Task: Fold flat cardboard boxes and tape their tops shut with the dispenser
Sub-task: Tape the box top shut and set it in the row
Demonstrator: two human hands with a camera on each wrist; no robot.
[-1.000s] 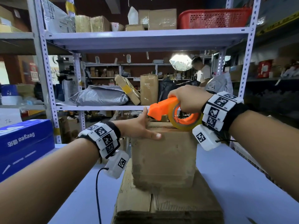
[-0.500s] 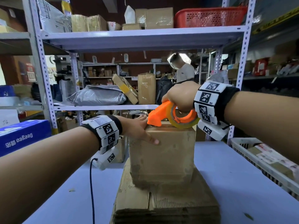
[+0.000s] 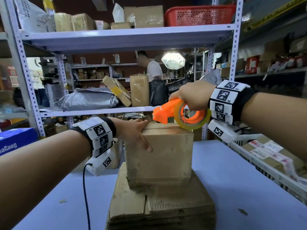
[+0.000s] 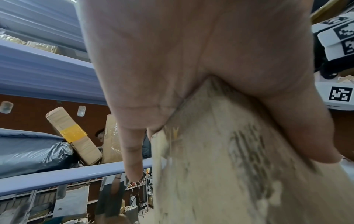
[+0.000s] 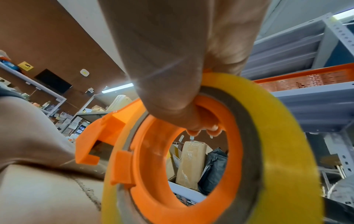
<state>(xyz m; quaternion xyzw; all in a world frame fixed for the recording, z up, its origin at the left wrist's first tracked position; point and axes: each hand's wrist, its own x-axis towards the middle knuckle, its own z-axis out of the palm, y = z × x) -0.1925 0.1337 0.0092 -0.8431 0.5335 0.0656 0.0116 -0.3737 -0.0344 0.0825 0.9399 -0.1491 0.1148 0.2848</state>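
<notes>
I can't see the box (image 3: 158,156) top seam under the dispenser (image 3: 178,113). My right fingers (image 5: 199,128) vanish inside its ring; the left-wrist view blurs the box print.

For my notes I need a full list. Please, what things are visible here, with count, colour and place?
folded box: one, brown, upright on the flat stack
flat cardboard stack: one, brown, on the table
tape dispenser: one, orange with a yellowish roll, over the box top
table: one, pale blue
red basket: one, top shelf
blue carton: one, far left
left hand: on the box's top left edge
right hand: grips the dispenser
</notes>
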